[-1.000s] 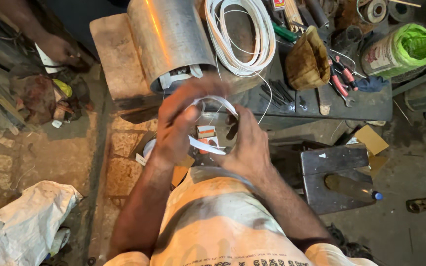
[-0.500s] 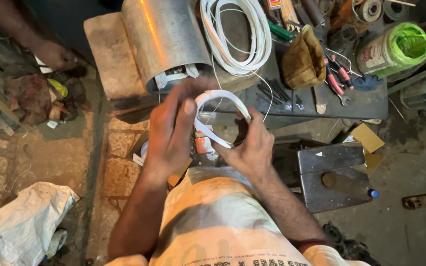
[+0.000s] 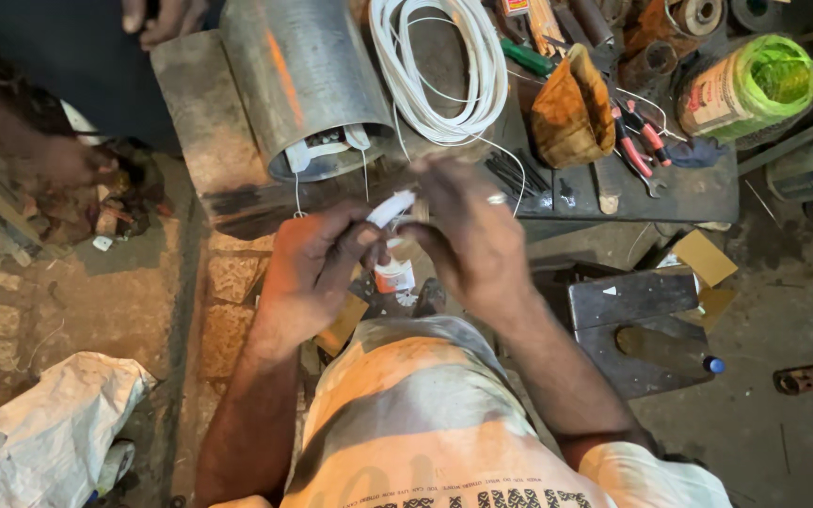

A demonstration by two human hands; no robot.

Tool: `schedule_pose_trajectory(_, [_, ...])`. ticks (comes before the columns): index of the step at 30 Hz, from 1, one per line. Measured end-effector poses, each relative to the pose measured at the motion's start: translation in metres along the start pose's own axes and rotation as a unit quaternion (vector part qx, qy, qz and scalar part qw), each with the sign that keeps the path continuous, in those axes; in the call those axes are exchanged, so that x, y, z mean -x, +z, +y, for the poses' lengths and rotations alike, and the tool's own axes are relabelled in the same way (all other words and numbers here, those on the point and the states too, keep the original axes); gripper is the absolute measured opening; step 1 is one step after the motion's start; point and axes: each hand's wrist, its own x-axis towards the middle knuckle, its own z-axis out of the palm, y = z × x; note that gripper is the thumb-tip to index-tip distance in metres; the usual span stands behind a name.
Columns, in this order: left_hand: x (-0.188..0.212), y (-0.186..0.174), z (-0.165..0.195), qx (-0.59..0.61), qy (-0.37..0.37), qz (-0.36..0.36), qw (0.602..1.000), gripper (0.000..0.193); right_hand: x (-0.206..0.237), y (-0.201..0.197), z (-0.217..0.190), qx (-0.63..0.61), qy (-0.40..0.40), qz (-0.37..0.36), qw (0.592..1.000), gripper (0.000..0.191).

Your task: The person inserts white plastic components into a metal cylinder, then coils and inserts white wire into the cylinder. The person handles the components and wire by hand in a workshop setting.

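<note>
White plastic sleeving strip [image 3: 390, 207], a loop a moment ago, is now lying bunched between your left hand [image 3: 317, 268] and right hand [image 3: 472, 235], both pinching it above the dark metal table [image 3: 613, 193].

The strip [image 3: 392, 207] pinched between the left hand [image 3: 317, 263] and right hand [image 3: 468, 235] looks like smooth white plastic or tape; blur hides its finish. The cylinder [image 3: 298, 80] is dull grey sheet metal with an orange smear. The coil [image 3: 444, 71] is glossy white plastic-sheathed cable. The bench [image 3: 679, 188] is dark, worn metal. The spool [image 3: 755, 85] holds bright green plastic twine. The sack [image 3: 44, 437] is white woven cloth, crumpled. The floor [image 3: 96, 282] is rough stone.
</note>
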Motion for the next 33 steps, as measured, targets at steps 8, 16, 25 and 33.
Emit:
schedule_pose_trajectory(8, [-0.005,-0.021,0.022,-0.112,0.108,-0.086,0.984,0.024,0.002,0.004,0.008,-0.139,0.005,-0.001,0.990,0.027])
schedule_pose_trajectory(16, [-0.016,-0.011,0.009,-0.326,0.223,0.017,0.918,0.021,0.009,0.003,0.026,-0.417,0.212,-0.165,0.868,0.004])
schedule_pose_trajectory(25, [-0.008,-0.018,0.011,-0.253,0.155,0.006,0.955,0.018,-0.001,-0.076,0.094,0.032,0.087,0.067,0.993,0.040])
schedule_pose_trajectory(33, [-0.010,-0.012,0.006,-0.266,0.160,0.041,0.950,0.023,-0.019,-0.069,0.186,0.101,0.347,-0.081,0.929,0.040])
